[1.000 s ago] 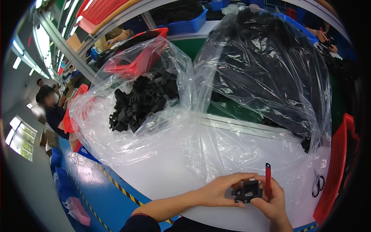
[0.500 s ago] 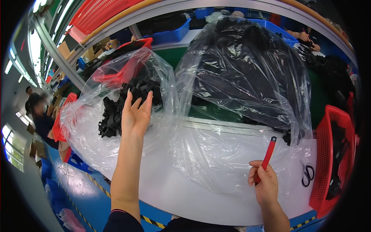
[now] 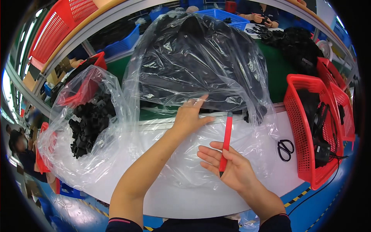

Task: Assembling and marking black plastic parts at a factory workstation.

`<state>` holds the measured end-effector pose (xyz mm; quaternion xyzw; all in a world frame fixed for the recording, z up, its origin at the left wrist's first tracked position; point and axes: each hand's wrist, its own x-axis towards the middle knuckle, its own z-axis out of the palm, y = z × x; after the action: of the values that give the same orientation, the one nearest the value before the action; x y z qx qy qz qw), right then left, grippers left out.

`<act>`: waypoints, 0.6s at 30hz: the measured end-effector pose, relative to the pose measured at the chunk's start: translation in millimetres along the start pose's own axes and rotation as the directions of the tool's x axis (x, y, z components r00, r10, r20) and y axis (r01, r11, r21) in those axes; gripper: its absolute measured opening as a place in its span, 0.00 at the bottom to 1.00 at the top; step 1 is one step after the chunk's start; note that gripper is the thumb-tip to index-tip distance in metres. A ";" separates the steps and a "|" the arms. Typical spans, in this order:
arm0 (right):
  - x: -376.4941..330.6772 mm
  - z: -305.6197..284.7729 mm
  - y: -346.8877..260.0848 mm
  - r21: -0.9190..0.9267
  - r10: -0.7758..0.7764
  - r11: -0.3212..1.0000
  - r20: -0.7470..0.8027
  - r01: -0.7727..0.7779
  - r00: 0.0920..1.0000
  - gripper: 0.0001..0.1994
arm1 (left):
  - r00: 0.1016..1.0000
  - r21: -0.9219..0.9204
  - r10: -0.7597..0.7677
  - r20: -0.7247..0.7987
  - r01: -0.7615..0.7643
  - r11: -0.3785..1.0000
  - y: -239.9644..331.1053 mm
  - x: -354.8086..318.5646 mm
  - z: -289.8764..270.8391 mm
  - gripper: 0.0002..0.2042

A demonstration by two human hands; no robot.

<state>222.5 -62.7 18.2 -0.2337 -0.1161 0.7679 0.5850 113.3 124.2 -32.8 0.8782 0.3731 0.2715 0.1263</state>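
Note:
A large clear plastic bag [image 3: 193,65] full of black parts stands at the centre of the table. My left hand [image 3: 190,118] reaches to its lower front, fingers spread and holding nothing; I cannot tell whether they touch the film. In my right hand [image 3: 234,166] is a slim red tool with a dark tip [image 3: 227,135], pinned by the thumb and pointing up and away, while the other fingers stretch out. A smaller clear bag [image 3: 112,83] lies open at the left, with a heap of black plastic parts [image 3: 91,123] inside.
Black scissor-like handle loops [image 3: 285,150] lie at the right, beside a red basket [image 3: 305,147] of black parts and cables. A blue basket [image 3: 224,17] sits behind the big bag. A co-worker's hands [image 3: 262,18] hold something dark across the table. A metal rail [image 3: 154,125] crosses the table.
My view has turned to the right. My left hand has moved from the small bag to the front of the big one. The right hand has moved inward, its fingers straightening around the red tool.

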 end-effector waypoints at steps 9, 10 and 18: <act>4.4 -29.8 12.2 -0.367 -0.286 0.894 -0.031 0.255 0.958 0.10 | 0.981 -0.409 -0.175 -0.086 0.126 0.904 25.0 -44.1 -35.3 0.25; 3.4 -30.4 12.9 -0.357 -0.276 0.905 -0.074 0.233 0.958 0.10 | 0.975 -0.479 -0.195 -0.105 0.122 0.869 29.8 -59.1 -44.9 0.25; 8.5 -9.9 31.1 -0.693 -0.205 0.710 -0.030 0.128 0.978 0.25 | 0.911 -0.325 -0.004 -0.412 -0.143 0.935 47.2 -138.5 -46.0 0.38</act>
<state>199.4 -64.5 -6.3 -0.4619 -0.3819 0.6010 0.5288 35.2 -7.8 -28.0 0.7790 0.3053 0.5139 0.1893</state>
